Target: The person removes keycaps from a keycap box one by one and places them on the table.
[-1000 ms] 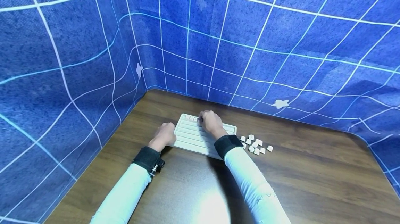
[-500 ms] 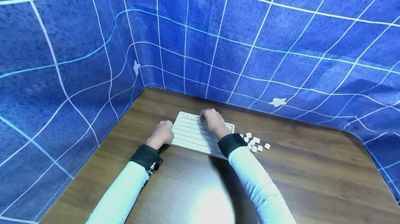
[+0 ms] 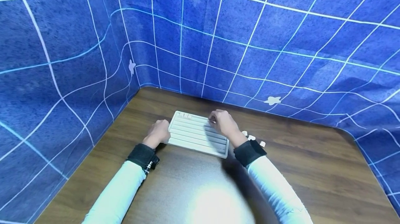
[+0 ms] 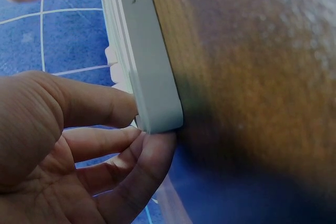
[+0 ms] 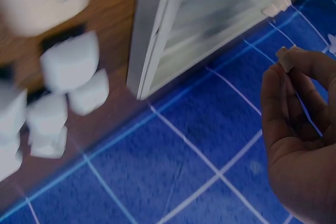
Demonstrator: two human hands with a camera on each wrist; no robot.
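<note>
A white ridged tray (image 3: pixel 197 134) lies flat on the table. My left hand (image 3: pixel 157 132) grips its left end; in the left wrist view, the fingers pinch the tray's corner (image 4: pixel 157 114). A few small white blocks (image 3: pixel 185 116) sit in the back groove at its left end. Over the tray's back right part is my right hand (image 3: pixel 225 123). Between its thumb and index finger it pinches a small pale block (image 5: pixel 285 60), clear of the tray. Markings on the held block cannot be made out.
Several loose white blocks (image 3: pixel 251 138) lie on the wooden table (image 3: pixel 300 168) right of the tray, partly hidden behind my right wrist. A blue cloth (image 3: pixel 200 43) with white grid lines rises behind the table and along its left side.
My right hand has moved right along the tray's back edge, away from the blocks in the groove. My left hand keeps its grip on the tray. The head view has shifted slightly.
</note>
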